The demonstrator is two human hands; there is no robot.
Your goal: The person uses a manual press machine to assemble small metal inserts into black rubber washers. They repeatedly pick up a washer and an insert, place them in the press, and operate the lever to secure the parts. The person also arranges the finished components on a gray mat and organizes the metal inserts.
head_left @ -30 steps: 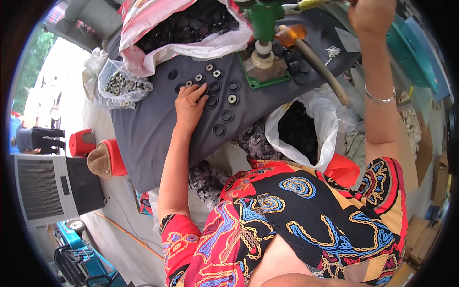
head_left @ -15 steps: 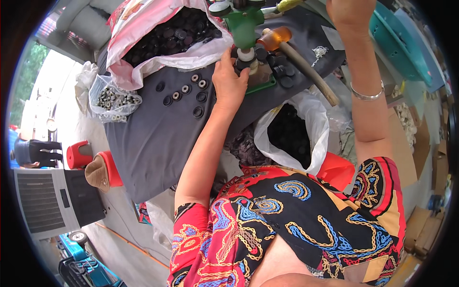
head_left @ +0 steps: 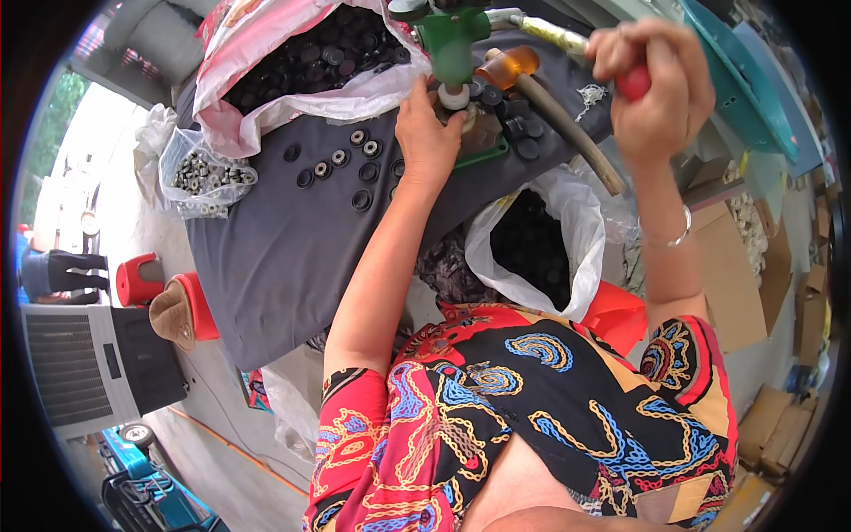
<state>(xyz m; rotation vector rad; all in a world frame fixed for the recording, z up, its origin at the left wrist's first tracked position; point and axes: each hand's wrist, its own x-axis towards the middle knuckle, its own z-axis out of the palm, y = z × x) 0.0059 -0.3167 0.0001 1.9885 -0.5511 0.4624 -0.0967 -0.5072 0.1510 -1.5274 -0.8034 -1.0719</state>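
A green hand press (head_left: 448, 44) stands at the far edge of the table, its white plunger tip (head_left: 454, 96) pointing down. Around the spot beneath that tip, my left hand (head_left: 427, 146) curves its thumb and fingers about a black round part, mostly hidden. My right hand (head_left: 660, 93), slightly blurred, is closed on the red knob (head_left: 633, 82) of the press's lever (head_left: 551, 34), which has a yellowish wrap. Left of my left hand lie several black rings (head_left: 362, 199), some with pale metal bearings (head_left: 339, 158) in them. Black discs (head_left: 523, 129) are heaped beside the press.
A mallet with an amber head (head_left: 514, 66) and wooden handle (head_left: 572, 133) lies right of the press. Black discs fill a large sack (head_left: 222, 115) at far left and a white bag (head_left: 585, 257) nearer me. A clear bag (head_left: 208, 177) holds small metal parts. A dark cloth (head_left: 275, 257) covers the table.
My right hand has come down and toward me with the lever, and the red knob now shows. The plunger tip sits slightly lower. My left hand stays at the press; the view has shifted a little.
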